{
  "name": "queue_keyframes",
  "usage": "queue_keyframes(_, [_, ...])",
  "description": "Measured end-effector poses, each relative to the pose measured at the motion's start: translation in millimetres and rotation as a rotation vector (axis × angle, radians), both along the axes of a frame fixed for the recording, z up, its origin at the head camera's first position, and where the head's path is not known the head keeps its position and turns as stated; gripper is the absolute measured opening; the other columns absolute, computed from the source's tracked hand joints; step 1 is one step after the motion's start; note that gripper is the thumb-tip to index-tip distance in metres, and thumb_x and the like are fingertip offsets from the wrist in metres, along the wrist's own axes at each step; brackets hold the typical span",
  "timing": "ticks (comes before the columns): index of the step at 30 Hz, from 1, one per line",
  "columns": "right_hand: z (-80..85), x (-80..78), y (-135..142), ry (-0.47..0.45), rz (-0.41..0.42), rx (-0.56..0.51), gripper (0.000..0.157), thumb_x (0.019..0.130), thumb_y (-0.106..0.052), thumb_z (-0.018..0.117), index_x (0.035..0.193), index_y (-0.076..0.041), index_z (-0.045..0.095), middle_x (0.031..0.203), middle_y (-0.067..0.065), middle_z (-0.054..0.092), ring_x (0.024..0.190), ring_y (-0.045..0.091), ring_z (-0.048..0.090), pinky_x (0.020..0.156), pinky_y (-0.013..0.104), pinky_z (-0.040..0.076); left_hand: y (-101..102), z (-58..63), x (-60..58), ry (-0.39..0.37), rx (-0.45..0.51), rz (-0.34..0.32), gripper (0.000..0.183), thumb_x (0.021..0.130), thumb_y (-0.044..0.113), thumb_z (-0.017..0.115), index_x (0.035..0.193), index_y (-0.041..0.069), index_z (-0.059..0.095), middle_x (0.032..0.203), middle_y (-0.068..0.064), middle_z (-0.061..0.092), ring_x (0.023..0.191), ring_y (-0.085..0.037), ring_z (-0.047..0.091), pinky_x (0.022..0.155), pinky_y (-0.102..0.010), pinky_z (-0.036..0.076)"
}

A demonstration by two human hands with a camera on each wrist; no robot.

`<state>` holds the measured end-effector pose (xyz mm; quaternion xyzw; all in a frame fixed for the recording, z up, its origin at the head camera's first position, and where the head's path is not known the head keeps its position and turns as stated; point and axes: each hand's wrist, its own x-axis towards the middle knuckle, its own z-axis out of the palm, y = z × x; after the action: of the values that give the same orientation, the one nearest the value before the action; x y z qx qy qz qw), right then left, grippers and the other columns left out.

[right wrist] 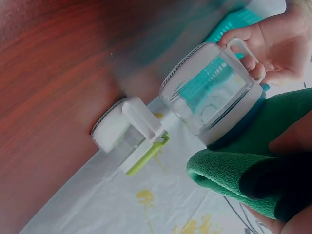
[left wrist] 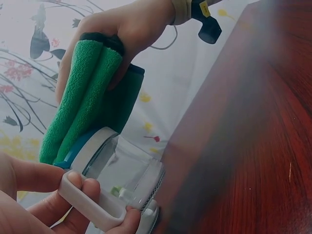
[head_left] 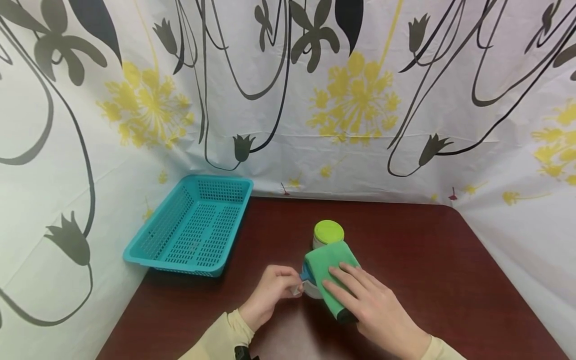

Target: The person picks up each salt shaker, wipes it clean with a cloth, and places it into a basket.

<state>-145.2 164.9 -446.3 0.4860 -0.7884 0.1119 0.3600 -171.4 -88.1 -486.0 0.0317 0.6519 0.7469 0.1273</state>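
Observation:
A clear jar [right wrist: 209,87] with a white collar and a blue lid [right wrist: 246,117] is in front of me. My left hand [head_left: 274,292] grips its white handle [left wrist: 83,208], with thumb and fingertips around the loop. A folded green cloth [head_left: 326,260] with a dark edge lies over the lid and hides most of it from above. My right hand [head_left: 375,305] holds the cloth, fingers spread across its top and thumb on the other side, as the left wrist view shows. The jar's base is close to the tabletop.
Just behind stands a second jar with a lime-green lid [head_left: 328,232] and white handle [right wrist: 141,118]. A turquoise perforated basket [head_left: 229,220] sits at the back left of the dark red table [head_left: 418,260]. A floral-patterned sheet [head_left: 279,115] hangs around the table's back and sides.

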Motion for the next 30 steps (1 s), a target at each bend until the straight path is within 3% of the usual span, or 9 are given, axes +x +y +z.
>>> queue_keyframes(4, [-1.6,-5.3,0,-0.039,-0.016,0.013,0.070,0.071,0.007,0.042,0.135,-0.010,0.064,0.138,0.014,0.059,0.122,0.040,0.058,0.089,0.055,0.052,-1,5.4,1.2,-0.006,0.000,-0.008,0.015,0.081,0.004,0.067,0.082,-0.011,0.068,0.070,-0.008,0.064,0.068,-0.019,0.062,0.071,-0.037,0.057])
queue_keyframes(9, [-4.3,-15.7,-1,-0.085,-0.057,0.042,0.091,0.053,0.014,0.061,0.140,-0.013,0.061,0.143,0.013,0.055,0.128,0.038,0.054,0.092,0.054,0.052,-2,6.3,2.5,-0.019,-0.011,-0.013,0.015,0.081,0.005,0.067,0.082,-0.009,0.069,0.070,-0.009,0.064,0.068,-0.019,0.062,0.071,-0.037,0.057])
queue_keyframes(17, [-8.0,-37.9,-5,-0.152,-0.155,0.060,0.093,0.055,0.016,0.059,0.142,-0.017,0.058,0.145,0.010,0.053,0.131,0.034,0.052,0.092,0.050,0.053,-1,2.2,5.3,-0.021,-0.015,-0.024,0.015,0.080,0.006,0.067,0.081,-0.009,0.069,0.070,-0.008,0.065,0.067,-0.018,0.062,0.070,-0.036,0.057])
queue_keyframes(30, [-9.3,-40.3,-9,-0.145,-0.159,0.034,0.091,0.057,0.017,0.056,0.141,-0.017,0.059,0.145,0.009,0.054,0.131,0.033,0.052,0.091,0.051,0.054,-2,5.3,4.8,-0.025,-0.017,-0.008,0.017,0.083,0.007,0.067,0.084,-0.011,0.068,0.072,-0.008,0.064,0.069,-0.019,0.063,0.072,-0.040,0.058])
